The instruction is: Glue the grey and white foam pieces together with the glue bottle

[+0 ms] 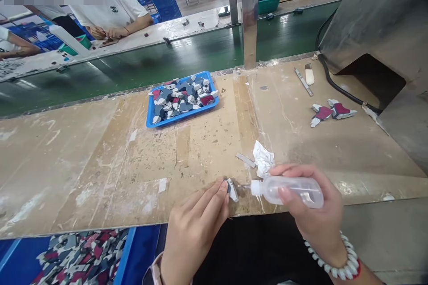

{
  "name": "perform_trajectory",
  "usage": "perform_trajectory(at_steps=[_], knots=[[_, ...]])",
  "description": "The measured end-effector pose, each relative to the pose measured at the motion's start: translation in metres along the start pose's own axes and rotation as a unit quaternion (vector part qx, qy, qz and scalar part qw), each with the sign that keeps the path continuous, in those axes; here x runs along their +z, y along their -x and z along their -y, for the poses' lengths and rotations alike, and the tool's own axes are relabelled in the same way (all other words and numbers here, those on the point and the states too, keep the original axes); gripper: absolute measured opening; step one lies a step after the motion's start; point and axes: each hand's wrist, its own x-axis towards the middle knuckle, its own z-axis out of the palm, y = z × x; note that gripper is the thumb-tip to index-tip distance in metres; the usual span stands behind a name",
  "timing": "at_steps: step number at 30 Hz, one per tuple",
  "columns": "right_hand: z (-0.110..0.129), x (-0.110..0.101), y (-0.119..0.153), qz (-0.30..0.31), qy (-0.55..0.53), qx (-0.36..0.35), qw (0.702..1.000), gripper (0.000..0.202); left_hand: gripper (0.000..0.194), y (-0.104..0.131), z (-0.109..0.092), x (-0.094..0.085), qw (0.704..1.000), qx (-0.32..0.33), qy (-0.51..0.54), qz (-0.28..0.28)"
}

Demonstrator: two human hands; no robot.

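Observation:
My left hand [200, 213] is closed on a small grey and white plastic piece [232, 190], pinched at the front edge of the cardboard-covered bench. In my right hand [314, 200] lies a clear squeeze bottle [294, 190] with a white cap and a thin needle tip. The bottle is tilted on its side, its tip pointing left close to the piece; whether they touch I cannot tell. Just beyond the bottle sit a crumpled white tissue [263, 158] and a flat grey strip [245, 160]. The part of the piece under my left fingers is hidden.
A blue tray [149, 118] of grey, white and maroon pieces stands at the bench's back. Two maroon-grey pieces [341, 110] and a slim metal knife [303, 82] lie right. Below left is a blue bin [125, 256] of pieces. Co-workers sit across the green conveyor [207, 46].

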Motion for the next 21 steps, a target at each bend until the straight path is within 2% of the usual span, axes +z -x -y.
perform_trajectory(at_steps=[4, 16, 21], knots=[[0.001, 0.002, -0.001, 0.025, 0.025, -0.040, 0.999, 0.020, 0.010, 0.002, -0.002, 0.002, 1.000, -0.024, 0.017, -0.007], [0.005, 0.006, -0.005, 0.088, 0.068, -0.070, 0.991, 0.022, 0.007, 0.003, -0.002, 0.001, 1.000, -0.016, 0.016, -0.011], [0.013, 0.007, -0.008, 0.091, 0.117, -0.122, 0.981, 0.022, 0.008, 0.002, -0.002, 0.000, 0.999, -0.025, 0.027, -0.001]])
